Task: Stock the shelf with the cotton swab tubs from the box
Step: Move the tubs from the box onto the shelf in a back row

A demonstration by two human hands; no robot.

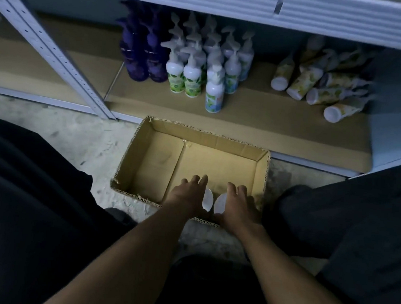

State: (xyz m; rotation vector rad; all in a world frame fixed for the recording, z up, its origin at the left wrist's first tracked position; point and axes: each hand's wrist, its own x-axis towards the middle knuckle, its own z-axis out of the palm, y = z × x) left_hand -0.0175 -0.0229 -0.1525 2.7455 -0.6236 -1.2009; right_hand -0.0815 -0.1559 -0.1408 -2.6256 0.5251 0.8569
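Note:
An open cardboard box (240, 148) sits on the floor in front of the bottom shelf (256, 130). Two cotton swab tubs stand side by side at its near right corner, and only their white lids show, the left tub (207, 198) and the right tub (220, 203). My left hand (189, 194) lies over the left tub, fingers reaching past its far side. My right hand (239, 204) covers the right tub, with the thumb curled round its near edge. The tubs' sides are hidden. The rest of the box floor is bare.
On the shelf stand purple pump bottles (142, 51) and white pump bottles (201, 63), with several yellow-patterned bottles (320, 84) lying on their sides to the right. A slanted metal upright (47, 48) crosses the left. My dark-trousered knees flank the box.

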